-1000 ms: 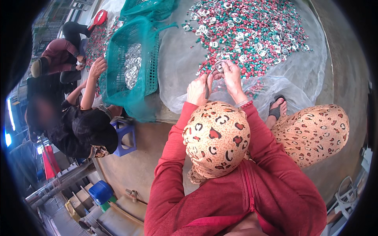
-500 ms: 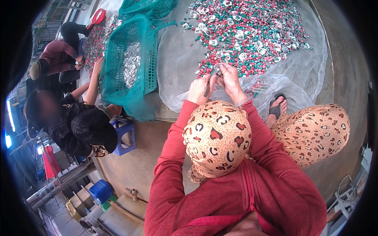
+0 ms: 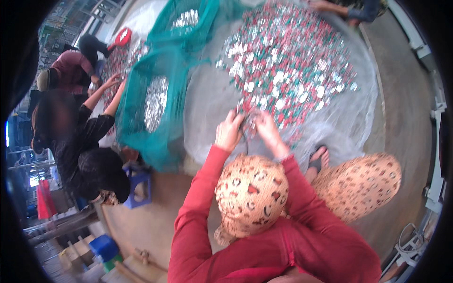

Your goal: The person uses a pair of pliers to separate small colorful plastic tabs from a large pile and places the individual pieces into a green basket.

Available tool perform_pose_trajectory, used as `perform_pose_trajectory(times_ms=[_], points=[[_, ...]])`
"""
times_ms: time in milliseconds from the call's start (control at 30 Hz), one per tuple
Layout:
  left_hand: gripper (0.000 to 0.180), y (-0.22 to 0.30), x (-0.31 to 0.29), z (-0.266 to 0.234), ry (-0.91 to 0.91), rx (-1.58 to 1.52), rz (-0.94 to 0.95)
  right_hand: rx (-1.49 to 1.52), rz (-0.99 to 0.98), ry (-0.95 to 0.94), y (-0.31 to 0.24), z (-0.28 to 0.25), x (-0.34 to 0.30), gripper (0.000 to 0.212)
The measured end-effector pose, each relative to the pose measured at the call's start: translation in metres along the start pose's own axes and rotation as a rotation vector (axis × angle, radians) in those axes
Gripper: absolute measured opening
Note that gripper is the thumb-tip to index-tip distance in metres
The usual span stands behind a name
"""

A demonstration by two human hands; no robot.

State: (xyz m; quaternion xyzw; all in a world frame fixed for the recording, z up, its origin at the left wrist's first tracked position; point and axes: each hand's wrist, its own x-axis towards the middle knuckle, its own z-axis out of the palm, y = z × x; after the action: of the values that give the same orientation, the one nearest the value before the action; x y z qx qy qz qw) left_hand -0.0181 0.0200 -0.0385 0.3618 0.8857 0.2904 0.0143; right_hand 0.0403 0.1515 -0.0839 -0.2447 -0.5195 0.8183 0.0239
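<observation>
My left hand (image 3: pixel 230 131) is closed on a thin dark strip or tool (image 3: pixel 244 134), which hangs from its fingers toward me. My right hand (image 3: pixel 266 128) is beside it, fingertips pinched close to the left ones. Whatever lies between the fingertips is smeared by motion. Both hands are over the near edge of a wide pile of small red and green pebble-like pieces (image 3: pixel 278 61). Pale metal buckle-like pieces (image 3: pixel 279 77) are scattered through that pile, which lies on a translucent sheet (image 3: pixel 203 108).
Left of the sheet stands a green plastic basket (image 3: pixel 174 113) holding silvery metal pieces (image 3: pixel 155 101); another green basket (image 3: pixel 207 33) is behind it. A person in black (image 3: pixel 71 137) sits at left near a blue stool (image 3: pixel 140 188). Another person's arm (image 3: pixel 325 6) reaches in at the far right.
The view has shifted and blurred, showing more of the far basket and another person's arm at the top. My hands are slightly farther apart, still at the pile's near edge.
</observation>
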Motion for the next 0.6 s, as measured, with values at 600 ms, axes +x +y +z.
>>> perform_pose_trajectory(times_ms=[600], points=[[0.025,0.034,-0.040,-0.016,0.064,-0.054,-0.156,-0.502,0.083,-0.278,-0.054,0.015,-0.040,0.021]])
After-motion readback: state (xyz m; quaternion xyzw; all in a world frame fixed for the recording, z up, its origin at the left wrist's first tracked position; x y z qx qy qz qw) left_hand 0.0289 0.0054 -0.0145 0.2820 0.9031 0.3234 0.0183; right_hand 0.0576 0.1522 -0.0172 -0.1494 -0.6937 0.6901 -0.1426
